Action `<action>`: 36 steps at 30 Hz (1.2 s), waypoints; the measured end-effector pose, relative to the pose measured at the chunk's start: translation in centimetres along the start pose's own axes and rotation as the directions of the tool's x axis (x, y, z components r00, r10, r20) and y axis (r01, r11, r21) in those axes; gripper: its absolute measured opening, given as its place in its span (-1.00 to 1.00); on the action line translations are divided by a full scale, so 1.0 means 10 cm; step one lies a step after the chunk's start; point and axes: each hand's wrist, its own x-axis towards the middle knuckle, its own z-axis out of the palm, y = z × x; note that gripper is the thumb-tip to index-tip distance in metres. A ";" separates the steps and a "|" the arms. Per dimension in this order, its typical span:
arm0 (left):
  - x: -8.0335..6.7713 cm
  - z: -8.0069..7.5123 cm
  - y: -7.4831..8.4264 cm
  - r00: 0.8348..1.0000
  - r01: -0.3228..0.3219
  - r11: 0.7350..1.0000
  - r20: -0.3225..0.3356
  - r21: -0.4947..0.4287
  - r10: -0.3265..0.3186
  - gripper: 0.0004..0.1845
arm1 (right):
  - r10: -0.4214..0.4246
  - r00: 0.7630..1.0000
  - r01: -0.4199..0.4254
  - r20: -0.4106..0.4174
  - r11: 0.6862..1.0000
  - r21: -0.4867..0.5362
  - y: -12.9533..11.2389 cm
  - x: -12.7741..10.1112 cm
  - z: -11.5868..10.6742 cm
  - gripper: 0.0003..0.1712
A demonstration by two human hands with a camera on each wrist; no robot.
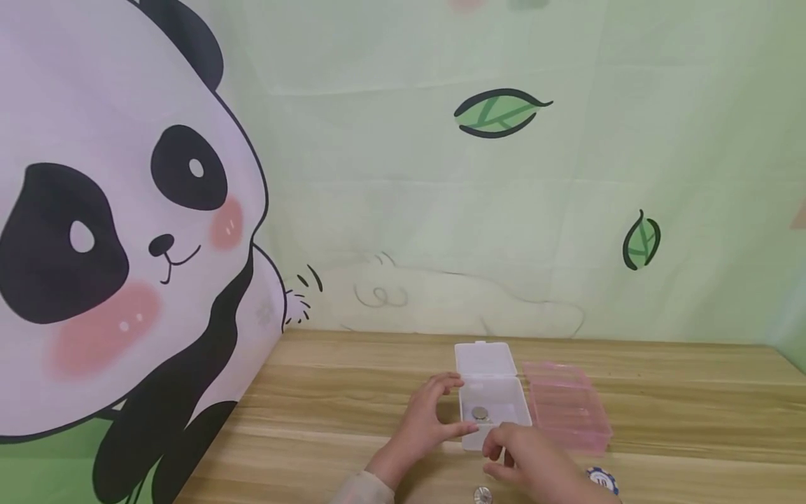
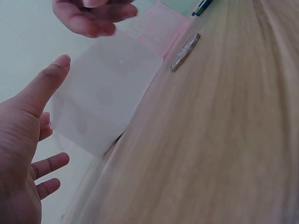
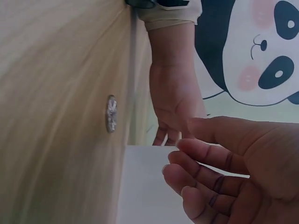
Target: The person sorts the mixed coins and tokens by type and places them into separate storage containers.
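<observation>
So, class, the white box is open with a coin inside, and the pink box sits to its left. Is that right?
Not quite: the pink box sits to the right of the white box, as the head view shows. The white box is indeed open with a coin inside.

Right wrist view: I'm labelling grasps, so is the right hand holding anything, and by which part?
Nothing is held: the right hand has loosely curled fingers, with no object visible between them and the thumb.

Cream sleeve [image 3: 174,21], dark wrist gear [image 3: 141,3]
</observation>
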 end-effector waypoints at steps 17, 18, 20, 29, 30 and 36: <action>0.00 -0.01 -0.01 1.000 0.023 1.000 0.018 -0.012 -0.023 -0.32 | 0.027 0.990 -0.020 0.140 0.999 -0.049 0.06 0.00 0.19 -0.86; 0.00 -0.01 -0.01 1.000 0.023 1.000 0.019 -0.014 -0.023 -0.31 | 0.027 0.989 -0.020 0.145 0.999 -0.048 0.07 0.00 0.20 -0.86; 0.00 -0.01 -0.01 0.999 0.025 1.000 0.021 -0.019 -0.025 -0.31 | 0.040 0.986 -0.033 0.160 0.999 -0.043 0.08 0.01 0.23 -0.86; 0.01 -0.01 -0.01 1.000 0.022 1.000 0.020 -0.006 -0.022 -0.32 | 0.049 0.988 -0.032 0.147 0.993 -0.114 0.10 0.02 0.29 -0.87; 0.00 -0.01 -0.01 1.000 0.021 1.000 0.020 -0.008 -0.021 -0.32 | 0.051 0.988 -0.034 0.147 0.993 -0.115 0.09 0.02 0.29 -0.87; 0.00 -0.01 0.00 1.000 0.020 1.000 0.019 -0.019 -0.019 -0.32 | 0.067 0.984 -0.047 0.163 0.991 -0.127 0.07 0.04 0.30 -0.84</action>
